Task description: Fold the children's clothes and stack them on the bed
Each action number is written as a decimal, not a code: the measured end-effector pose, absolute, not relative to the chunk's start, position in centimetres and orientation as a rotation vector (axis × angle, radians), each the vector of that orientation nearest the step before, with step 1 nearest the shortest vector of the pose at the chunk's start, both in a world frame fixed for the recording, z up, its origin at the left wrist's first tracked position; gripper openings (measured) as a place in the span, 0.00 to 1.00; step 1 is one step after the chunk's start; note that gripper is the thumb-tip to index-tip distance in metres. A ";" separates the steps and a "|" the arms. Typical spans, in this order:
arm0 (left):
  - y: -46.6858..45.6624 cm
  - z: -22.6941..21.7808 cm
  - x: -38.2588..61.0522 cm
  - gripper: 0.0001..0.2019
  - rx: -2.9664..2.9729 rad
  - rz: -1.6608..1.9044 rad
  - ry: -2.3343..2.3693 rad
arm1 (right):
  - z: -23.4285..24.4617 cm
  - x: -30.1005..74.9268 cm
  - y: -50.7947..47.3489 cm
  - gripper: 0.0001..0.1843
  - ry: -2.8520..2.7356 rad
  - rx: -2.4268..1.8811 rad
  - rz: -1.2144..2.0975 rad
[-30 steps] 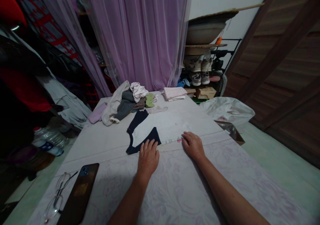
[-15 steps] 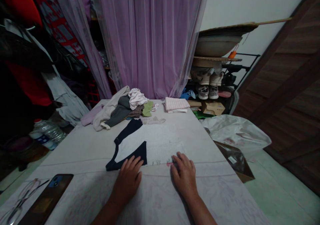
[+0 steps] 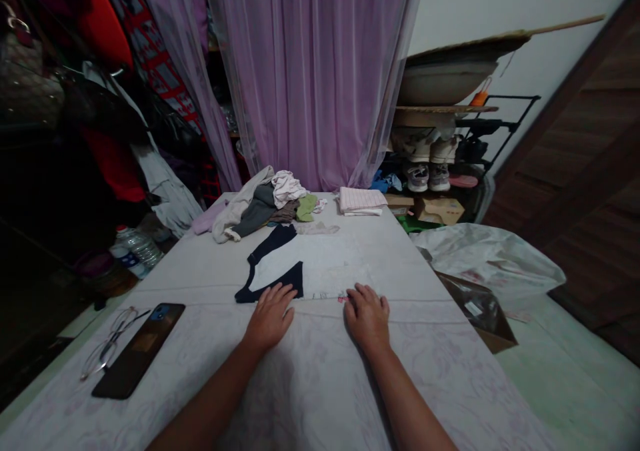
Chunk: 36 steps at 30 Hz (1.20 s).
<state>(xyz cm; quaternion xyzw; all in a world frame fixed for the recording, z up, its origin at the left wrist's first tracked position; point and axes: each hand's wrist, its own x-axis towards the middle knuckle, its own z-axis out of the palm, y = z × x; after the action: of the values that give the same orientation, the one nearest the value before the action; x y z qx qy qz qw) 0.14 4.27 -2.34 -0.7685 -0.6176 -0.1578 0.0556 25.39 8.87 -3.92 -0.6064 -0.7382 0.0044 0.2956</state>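
Observation:
A white garment with dark navy trim (image 3: 305,271) lies flat on the pale patterned cloth-covered table (image 3: 320,377). My left hand (image 3: 270,316) rests flat with fingers stretched out on its near left edge, on the dark trim. My right hand (image 3: 367,314) lies flat with fingers out on the near right edge, by a small pink mark. Neither hand grips anything.
A pile of mixed clothes (image 3: 260,207) and a folded pink-striped cloth (image 3: 361,200) lie at the table's far end. A dark phone (image 3: 137,349) and glasses (image 3: 107,344) sit near left. A water bottle (image 3: 134,249), plastic bag (image 3: 487,257), shoe rack (image 3: 440,164) and purple curtain (image 3: 310,71) surround it.
The view has shifted, swinging a little left and up then settling. Both hands stay flat on the garment's near edge, with hardly any movement along it.

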 end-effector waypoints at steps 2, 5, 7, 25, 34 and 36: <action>4.2 -2.4 0.3 0.21 -2.314 -0.482 -1.875 | -3.8 25.3 8.8 0.17 -1.961 -1.607 -0.005; 4.2 -2.6 0.4 0.22 -2.273 -0.479 -1.878 | -3.8 25.1 8.7 0.17 -1.956 -1.609 -0.037; 4.2 -2.7 0.5 0.22 -2.260 -0.469 -1.891 | -3.9 25.1 8.6 0.17 -1.963 -1.616 -0.048; 4.7 -2.5 0.1 0.22 -2.337 -0.564 -1.841 | -3.2 25.0 9.7 0.19 -2.196 -1.562 0.001; 5.0 -1.7 -0.1 0.22 -2.420 -0.510 -1.809 | -2.9 23.2 9.1 0.20 -2.196 -1.515 0.060; 5.0 -1.7 0.0 0.22 -2.429 -0.492 -1.802 | -2.7 22.0 8.8 0.21 -2.259 -1.456 0.098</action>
<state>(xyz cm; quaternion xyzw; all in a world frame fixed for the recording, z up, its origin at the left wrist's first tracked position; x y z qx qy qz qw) -0.04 4.99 -1.70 -0.7920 -0.5878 -0.1605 0.0386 22.01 8.82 -2.70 -0.5277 -0.8185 0.0355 0.2243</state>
